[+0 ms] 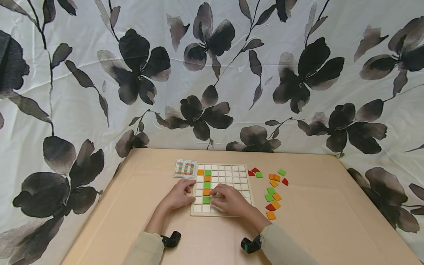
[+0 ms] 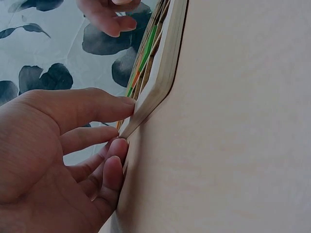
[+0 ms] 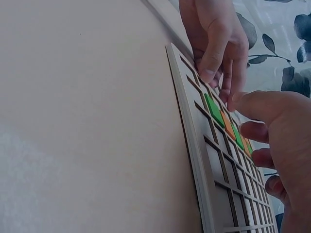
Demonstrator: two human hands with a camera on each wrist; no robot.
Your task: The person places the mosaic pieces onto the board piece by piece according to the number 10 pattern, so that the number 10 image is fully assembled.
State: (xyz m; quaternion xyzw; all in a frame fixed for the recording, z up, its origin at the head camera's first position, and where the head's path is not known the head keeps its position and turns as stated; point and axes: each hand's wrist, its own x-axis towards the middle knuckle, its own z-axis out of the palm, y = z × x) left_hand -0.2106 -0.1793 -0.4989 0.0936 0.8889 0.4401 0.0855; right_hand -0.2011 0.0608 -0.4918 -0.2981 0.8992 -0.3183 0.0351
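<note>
Table (image 1: 324, 221) wide around board (image 1: 228, 175); left grip (image 1: 179, 194) spread at edge (image 1: 191, 209), right grip (image 1: 230, 200) spread above.

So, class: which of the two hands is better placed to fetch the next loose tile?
Probably the right hand: the loose tiles lie to the right of the grid board, nearer that hand, while the left hand is at the board's left edge, farther away.

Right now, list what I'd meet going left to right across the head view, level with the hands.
Left hand → column of green and orange tiles → right hand → loose tiles.
</note>
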